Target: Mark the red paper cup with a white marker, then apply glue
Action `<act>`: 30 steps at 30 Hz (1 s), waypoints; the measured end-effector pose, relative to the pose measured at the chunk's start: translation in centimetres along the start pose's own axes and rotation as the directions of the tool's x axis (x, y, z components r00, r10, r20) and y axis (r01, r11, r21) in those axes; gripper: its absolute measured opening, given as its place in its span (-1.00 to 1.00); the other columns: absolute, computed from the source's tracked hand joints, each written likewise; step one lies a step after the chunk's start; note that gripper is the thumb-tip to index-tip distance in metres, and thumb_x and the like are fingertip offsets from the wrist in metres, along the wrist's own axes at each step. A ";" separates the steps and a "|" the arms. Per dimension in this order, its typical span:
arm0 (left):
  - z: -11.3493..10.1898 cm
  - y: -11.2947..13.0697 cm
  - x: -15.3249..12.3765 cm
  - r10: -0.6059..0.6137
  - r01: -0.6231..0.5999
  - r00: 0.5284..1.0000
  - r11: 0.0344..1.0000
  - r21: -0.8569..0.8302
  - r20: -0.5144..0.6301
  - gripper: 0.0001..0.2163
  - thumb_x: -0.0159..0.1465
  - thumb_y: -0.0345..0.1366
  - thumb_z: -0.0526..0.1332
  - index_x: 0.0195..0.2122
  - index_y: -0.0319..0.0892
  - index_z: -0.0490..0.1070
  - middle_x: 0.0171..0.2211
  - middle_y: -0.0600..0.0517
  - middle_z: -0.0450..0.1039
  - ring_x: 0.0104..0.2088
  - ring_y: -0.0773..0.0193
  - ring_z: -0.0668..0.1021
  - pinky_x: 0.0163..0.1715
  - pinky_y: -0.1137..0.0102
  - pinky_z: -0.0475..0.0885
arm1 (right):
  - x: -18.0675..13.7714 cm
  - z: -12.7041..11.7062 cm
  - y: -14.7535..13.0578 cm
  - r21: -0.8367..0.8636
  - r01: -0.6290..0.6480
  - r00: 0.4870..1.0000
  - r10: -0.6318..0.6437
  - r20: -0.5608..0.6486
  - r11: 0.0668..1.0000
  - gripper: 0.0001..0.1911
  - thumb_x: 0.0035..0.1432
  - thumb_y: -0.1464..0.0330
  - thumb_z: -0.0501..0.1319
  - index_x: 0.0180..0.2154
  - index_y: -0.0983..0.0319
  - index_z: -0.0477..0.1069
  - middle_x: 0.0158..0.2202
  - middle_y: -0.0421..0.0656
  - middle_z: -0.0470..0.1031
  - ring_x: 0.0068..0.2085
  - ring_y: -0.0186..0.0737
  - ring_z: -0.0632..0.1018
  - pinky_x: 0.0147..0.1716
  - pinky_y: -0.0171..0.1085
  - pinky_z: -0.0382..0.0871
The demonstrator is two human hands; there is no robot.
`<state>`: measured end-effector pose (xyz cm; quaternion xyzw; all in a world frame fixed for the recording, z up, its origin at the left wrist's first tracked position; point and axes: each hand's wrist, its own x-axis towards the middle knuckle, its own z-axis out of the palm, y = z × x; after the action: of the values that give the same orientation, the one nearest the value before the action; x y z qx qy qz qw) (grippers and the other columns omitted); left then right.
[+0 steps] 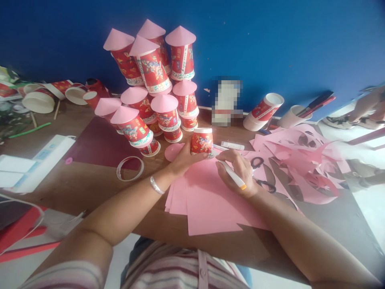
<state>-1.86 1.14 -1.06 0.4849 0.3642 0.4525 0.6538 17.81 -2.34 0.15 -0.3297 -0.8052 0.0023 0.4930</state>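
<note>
My left hand (183, 157) is closed around a red patterned paper cup (202, 141), holding it upside down on a stack of pink paper sheets (207, 200). My right hand (237, 170) grips a white pen with an orange end (233, 175), its tip down beside the cup's rim on the pink paper. A pink paper circle (172, 152) lies just left of the cup. Black-handled scissors (261, 172) lie right of my right hand.
A pile of red cups topped with pink paper cones (153, 84) stands against the blue wall (270, 40). Pink paper scraps (303, 160) lie to the right. A tape roll (130, 167), a white glue stick (232, 145), loose cups (264, 110) and a white box (36, 162) sit on the wooden table (90, 180).
</note>
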 end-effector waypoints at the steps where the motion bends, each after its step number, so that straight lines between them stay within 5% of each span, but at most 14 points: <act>1: 0.0 0.0 0.1 0.013 -0.013 1.000 1.000 -0.007 0.012 -0.59 0.12 -0.09 0.53 -0.09 -0.08 0.48 -0.20 0.02 0.57 -0.12 0.12 0.61 -0.01 0.15 0.55 | 0.0 0.0 0.0 0.007 -0.004 1.000 0.004 -0.003 1.000 -0.84 0.36 0.45 0.20 -0.07 0.11 0.41 -0.32 -0.18 0.59 -0.34 -0.20 0.63 -0.37 -0.23 0.53; 11: 0.0 0.3 0.1 0.020 -0.013 0.992 0.998 -0.056 0.124 -0.79 0.21 -0.16 0.48 -0.20 -0.11 0.61 -0.18 -0.03 0.62 -0.08 0.07 0.63 0.07 0.08 0.54 | 0.2 -0.1 -0.2 -0.003 -0.015 1.000 0.015 -0.012 1.000 -0.85 0.37 0.44 0.19 -0.06 0.12 0.40 -0.31 -0.18 0.59 -0.33 -0.20 0.64 -0.37 -0.23 0.54; 30: 0.0 0.0 0.1 0.021 0.001 0.991 0.987 -0.161 0.136 -0.73 0.21 -0.30 0.47 -0.09 -0.16 0.54 -0.18 -0.02 0.63 -0.09 0.10 0.63 0.07 0.15 0.46 | 0.3 -0.2 -0.4 0.013 0.002 1.000 -0.002 -0.021 1.000 -0.86 0.37 0.46 0.20 -0.08 0.13 0.39 -0.30 -0.18 0.58 -0.33 -0.23 0.63 -0.37 -0.26 0.54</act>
<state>-1.88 1.23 -1.03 0.4622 0.2782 0.4494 0.7120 17.71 -2.53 0.67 -0.3257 -0.8003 0.0036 0.5035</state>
